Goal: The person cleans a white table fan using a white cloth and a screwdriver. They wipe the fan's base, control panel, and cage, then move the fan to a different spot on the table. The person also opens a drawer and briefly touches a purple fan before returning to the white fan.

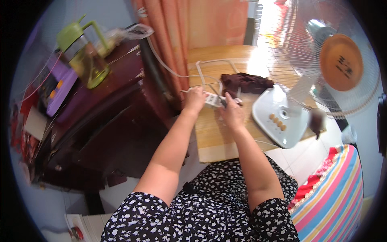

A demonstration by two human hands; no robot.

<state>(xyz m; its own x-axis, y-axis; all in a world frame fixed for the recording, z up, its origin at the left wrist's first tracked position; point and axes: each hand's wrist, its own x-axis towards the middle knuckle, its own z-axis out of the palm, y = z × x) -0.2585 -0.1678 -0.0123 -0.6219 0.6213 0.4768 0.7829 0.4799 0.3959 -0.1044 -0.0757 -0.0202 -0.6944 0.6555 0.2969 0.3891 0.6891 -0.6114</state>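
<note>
A white power strip [213, 99] lies across the wooden table between my two hands. My left hand [196, 99] grips its left end, where a white cord comes out. My right hand [232, 114] is at its right end, with thumb and fingers closed on a slim dark object [223, 102]. That object slants up and left over the strip; blur hides whether it is a tool or a corded plug. A crumpled dark brown cloth [246, 82] lies just behind the right hand. White cable [200, 70] loops over the tabletop behind the strip.
An electric fan with a wire cage [297, 54] and white base [273, 109] stands on the right of the wooden table [211, 151]. To the left, a dark red cabinet [121, 69] carries a green-lidded jug [87, 60]. A striped cover [332, 193] is at lower right; an orange curtain [214, 24] hangs behind.
</note>
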